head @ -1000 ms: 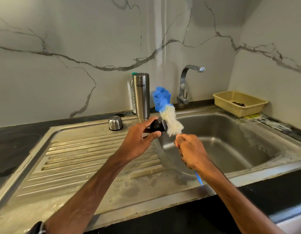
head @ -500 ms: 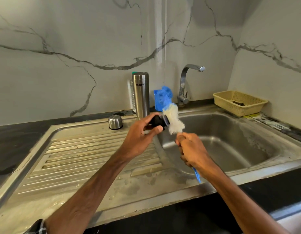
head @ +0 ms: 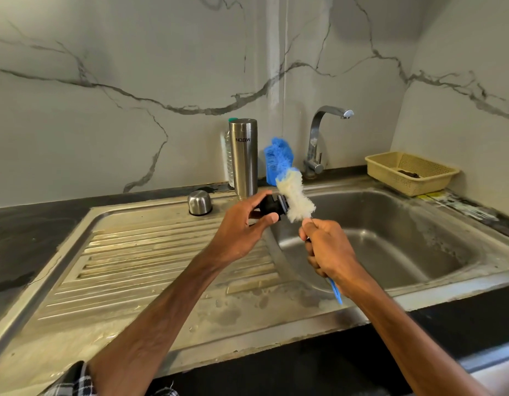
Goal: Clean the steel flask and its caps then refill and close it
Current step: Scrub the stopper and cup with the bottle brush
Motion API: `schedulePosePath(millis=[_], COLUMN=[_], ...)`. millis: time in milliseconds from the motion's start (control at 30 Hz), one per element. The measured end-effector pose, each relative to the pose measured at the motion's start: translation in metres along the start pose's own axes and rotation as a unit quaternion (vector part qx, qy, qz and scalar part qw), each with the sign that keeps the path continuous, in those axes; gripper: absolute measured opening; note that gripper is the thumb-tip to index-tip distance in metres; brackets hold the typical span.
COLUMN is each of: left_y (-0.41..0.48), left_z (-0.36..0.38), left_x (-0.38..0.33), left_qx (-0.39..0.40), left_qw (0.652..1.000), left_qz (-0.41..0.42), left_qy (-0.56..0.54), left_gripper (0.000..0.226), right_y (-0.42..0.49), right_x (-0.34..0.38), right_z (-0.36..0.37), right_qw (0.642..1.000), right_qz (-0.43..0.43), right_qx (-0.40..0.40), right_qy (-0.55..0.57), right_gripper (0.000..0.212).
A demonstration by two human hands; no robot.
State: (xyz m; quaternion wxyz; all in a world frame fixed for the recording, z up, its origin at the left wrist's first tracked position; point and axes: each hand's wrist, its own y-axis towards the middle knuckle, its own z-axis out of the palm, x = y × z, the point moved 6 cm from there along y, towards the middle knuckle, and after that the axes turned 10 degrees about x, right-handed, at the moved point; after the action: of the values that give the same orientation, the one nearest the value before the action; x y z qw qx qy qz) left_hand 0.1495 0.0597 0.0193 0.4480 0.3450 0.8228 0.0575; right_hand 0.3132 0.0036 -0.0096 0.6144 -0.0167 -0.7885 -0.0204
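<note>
Two bare hands work just above the left rim of the sink basin [head: 390, 241], and the head camera is the only view. The left hand [head: 239, 230] pinches a small black inner cap [head: 270, 208] between thumb and curled fingers, holding it in the air over that rim. The right hand [head: 329, 250] is closed in a fist round the handle of a bottle brush [head: 294, 200], over the near left part of the basin. The blue handle tip [head: 336, 294] sticks out below the fist. From the fist the brush slants up toward the back of the basin. Its white bristles touch the face of the black cap, and its blue bristles rise beyond them.

The steel flask [head: 244, 158] stands upright just left of the basin's back left corner, its lettering upside down. A clear plastic bottle [head: 228, 155] with a green top stands right behind it. The domed steel outer cap [head: 200, 202] sits farther left of the basin, on the back edge of the ribbed drainboard [head: 162, 252], apart from the flask. The tap [head: 316, 144] rises behind the basin's back rim, its spout reaching over the basin. A yellow basket [head: 390, 174] sits on the dark bench [head: 13, 232] by the basin's back right corner.
</note>
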Motion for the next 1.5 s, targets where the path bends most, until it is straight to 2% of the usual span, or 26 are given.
schedulePosePath(millis=[133,300,467,633,767,900,1033,1100,1333,1500], left_y=[-0.001,-0.001,-0.002,-0.001,-0.004,-0.005,-0.005,-0.005,-0.006,-0.006], left_z=[0.008,-0.002,0.011,0.0,0.002,0.014,0.017,0.017,0.017,0.015], left_x=[0.001,0.004,-0.006,0.0,0.012,0.013,0.008,0.008,0.014,0.017], left_qx=[0.029,0.017,0.039,-0.002,-0.013,0.004,0.018,0.008,-0.041,-0.035], left_qw=[1.0,1.0,0.999,0.989,0.947,0.861,0.827,0.824,0.851,0.874], left_qz=[-0.005,-0.019,-0.013,-0.046,-0.105,-0.146,-0.128,-0.126,-0.137,-0.135], left_qy=[0.009,0.015,-0.016,-0.137,-0.304,-0.488,-0.547,-0.552,-0.505,-0.465], left_gripper=[0.053,0.051,0.05,0.054,0.057,0.049,0.047,0.048,0.049,0.045], right_y=[0.005,-0.001,0.01,0.008,0.006,0.001,-0.002,-0.003,-0.009,-0.013], right_x=[0.002,-0.003,-0.002,-0.01,-0.007,-0.004,-0.001,0.001,0.012,0.021], right_z=[-0.003,0.003,-0.008,-0.018,-0.017,-0.017,-0.014,-0.011,0.001,0.013], right_qw=[1.0,1.0,0.999,0.996,0.995,0.994,0.994,0.994,0.994,0.994], right_qz=[0.002,0.01,0.021,0.03,0.005,-0.012,-0.016,-0.018,-0.063,-0.098], right_qx=[-0.011,0.025,-0.024,-0.055,-0.049,-0.045,-0.031,-0.021,0.027,0.044], right_qy=[0.007,-0.011,0.024,0.064,0.086,0.099,0.108,0.109,0.085,0.021], right_gripper=[0.034,0.031,0.03,0.029,0.037,0.038,0.037,0.036,0.035,0.035])
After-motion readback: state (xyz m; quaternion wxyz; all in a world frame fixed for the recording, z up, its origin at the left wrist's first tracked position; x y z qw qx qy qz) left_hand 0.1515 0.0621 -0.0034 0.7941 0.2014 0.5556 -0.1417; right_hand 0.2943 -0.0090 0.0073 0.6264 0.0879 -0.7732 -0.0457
